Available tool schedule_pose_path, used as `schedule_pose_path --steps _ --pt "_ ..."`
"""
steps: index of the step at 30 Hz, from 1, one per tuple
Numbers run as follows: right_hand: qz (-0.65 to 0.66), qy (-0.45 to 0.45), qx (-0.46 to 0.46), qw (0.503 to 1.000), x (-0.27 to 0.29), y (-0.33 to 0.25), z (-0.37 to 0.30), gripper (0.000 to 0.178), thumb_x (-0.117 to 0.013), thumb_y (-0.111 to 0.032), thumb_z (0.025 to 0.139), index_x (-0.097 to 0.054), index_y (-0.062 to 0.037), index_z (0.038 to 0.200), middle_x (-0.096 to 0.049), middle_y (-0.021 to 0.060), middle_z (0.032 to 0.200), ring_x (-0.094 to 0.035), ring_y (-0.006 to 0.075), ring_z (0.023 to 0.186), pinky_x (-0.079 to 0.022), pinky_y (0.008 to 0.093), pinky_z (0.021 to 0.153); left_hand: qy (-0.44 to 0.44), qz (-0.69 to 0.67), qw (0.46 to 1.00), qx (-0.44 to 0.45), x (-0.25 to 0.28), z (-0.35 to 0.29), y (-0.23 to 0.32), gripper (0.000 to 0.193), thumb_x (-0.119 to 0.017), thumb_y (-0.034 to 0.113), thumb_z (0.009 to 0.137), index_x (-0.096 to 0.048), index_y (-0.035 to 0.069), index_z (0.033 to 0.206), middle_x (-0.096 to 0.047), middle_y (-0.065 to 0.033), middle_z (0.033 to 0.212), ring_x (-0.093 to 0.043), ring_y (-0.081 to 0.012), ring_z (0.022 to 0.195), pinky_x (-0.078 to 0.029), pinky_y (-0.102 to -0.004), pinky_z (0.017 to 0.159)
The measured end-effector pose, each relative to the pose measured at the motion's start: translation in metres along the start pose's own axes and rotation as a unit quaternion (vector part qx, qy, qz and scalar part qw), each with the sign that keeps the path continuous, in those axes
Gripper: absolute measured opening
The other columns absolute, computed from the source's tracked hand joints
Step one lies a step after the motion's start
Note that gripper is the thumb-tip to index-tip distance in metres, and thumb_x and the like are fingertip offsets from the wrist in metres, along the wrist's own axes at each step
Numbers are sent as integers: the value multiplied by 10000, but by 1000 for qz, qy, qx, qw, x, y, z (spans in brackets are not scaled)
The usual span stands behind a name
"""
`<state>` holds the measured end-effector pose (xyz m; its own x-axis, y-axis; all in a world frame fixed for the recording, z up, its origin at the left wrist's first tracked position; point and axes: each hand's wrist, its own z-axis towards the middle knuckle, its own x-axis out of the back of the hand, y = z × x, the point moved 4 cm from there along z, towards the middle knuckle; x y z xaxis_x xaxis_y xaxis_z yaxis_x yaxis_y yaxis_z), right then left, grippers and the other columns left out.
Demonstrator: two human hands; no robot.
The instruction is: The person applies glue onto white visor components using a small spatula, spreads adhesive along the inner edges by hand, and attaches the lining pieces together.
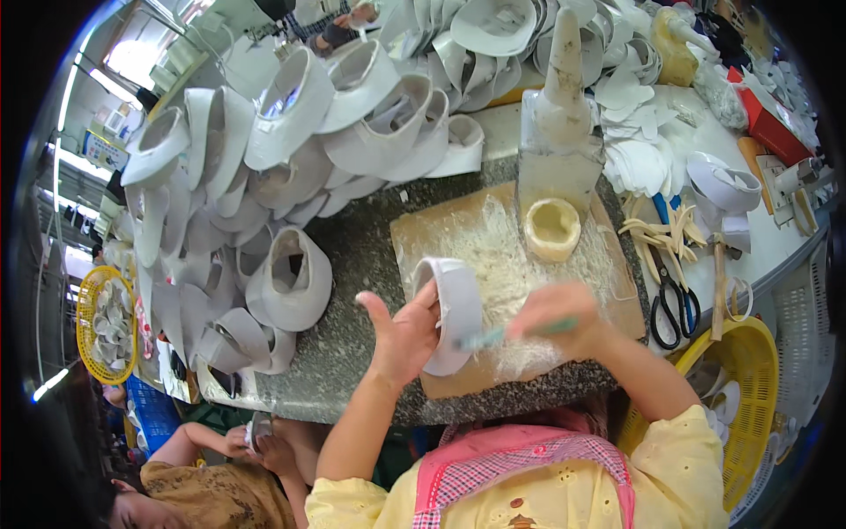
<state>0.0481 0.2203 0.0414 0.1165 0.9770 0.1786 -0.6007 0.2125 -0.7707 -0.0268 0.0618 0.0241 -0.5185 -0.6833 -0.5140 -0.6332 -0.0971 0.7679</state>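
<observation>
White ring-shaped piece (460,313) is sitting over the near left part of the brown board (414,240), between the person's hands. Farthest left, a yellow basket (85,322) is holding small pale pieces, its wall presumably keeping them together. Next, white collar-like pieces (304,304) are overlapping in a heap, probably to save room on the dark stone worktop (344,353). The left hand (404,337) is supporting the ring from inside, thumb well apart, fingers reaching into the opening, seemingly leaving the outer face free; I cannot tell whether those fingers are touching one another. A cream cup (552,252) is standing on the board, likely for easy reach. The right hand (557,317) is clamping its fingers, blurred, around a teal-handled tool (493,335), angling it toward that face. Farther right, black-handled scissors (663,316) are lying near pale strips (661,234).
</observation>
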Motion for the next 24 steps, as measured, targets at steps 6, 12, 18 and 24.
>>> schedule_pose_path --steps 6,12,18,24 --pt "-57 -91 31 994 -10 0 -18 183 -619 -45 612 -609 -98 787 -546 58 634 -510 177 517 -395 246 448 -5 73 995 63 -3 17 -9 957 -57 743 619 -233 30 1232 -358 -118 1187 -362 -214 1067 -271 -319 892" --pt "-109 -5 -4 994 6 -7 -31 198 -631 -59 586 -609 -98 779 -552 61 634 -526 186 511 -395 254 438 -32 600 789 -128 -31 13 6 388 -371 374 810 -479 4 848 -522 -197 769 -523 -312 700 -408 -352 591" --pt "-234 6 62 970 4 -34 -36 202 -628 -62 578 -606 -110 772 -562 51 658 -513 175 479 -384 253 415 136 640 690 -308 7 -30 37 278 -455 288 777 -516 18 798 -511 -142 691 -509 -301 653 -401 -367 585" --pt "-358 1 156 920 -34 -34 -45 218 -572 -105 572 -599 -97 789 -552 74 700 -491 166 469 -393 253 411 245 550 781 -165 91 -39 3 265 -462 224 758 -516 7 901 -514 -112 788 -501 -235 732 -384 -315 667"
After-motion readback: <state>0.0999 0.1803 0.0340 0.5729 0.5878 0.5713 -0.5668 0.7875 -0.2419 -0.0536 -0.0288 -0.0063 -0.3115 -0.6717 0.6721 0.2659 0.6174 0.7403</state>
